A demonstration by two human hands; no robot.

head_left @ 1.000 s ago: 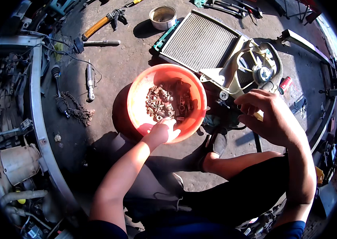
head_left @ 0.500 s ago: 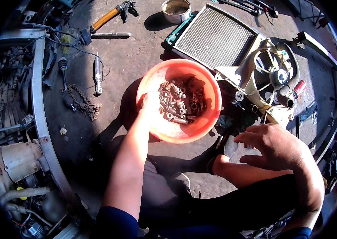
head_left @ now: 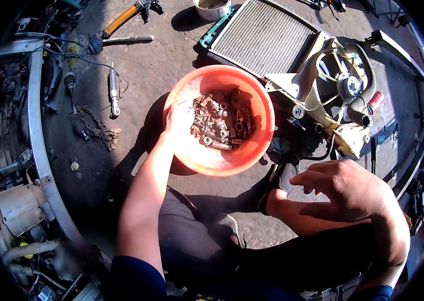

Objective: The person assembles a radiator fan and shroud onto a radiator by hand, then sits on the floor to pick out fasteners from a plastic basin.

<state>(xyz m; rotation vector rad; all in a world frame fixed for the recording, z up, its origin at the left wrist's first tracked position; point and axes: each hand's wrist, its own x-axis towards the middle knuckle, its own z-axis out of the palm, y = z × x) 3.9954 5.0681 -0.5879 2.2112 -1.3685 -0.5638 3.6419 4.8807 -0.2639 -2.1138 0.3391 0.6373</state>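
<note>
An orange-red plastic basin [head_left: 237,168] stands in front of me, holding a pile of greasy bolts, nuts and small metal fittings [head_left: 218,120]. My left hand [head_left: 176,118] is at the basin's left side, closed over the rim; bright sunlight washes out its fingers. Over my right shin and shoe hovers my right hand [head_left: 340,188], apart from the basin. Its fingers are bent loosely, the thumb stands away from them, and no object shows between them.
Behind the basin lies a radiator [head_left: 264,37], with a fan shroud [head_left: 317,90] to its right. A tin [head_left: 212,10], an orange-handled tool [head_left: 122,22] and a metal rod [head_left: 114,93] lie on the floor. A metal frame [head_left: 46,150] with machine parts borders the left.
The whole view has shifted slightly, so most things sit a little higher and further left. My left hand has slid slightly up along the basin's side. My right hand stays raised.
</note>
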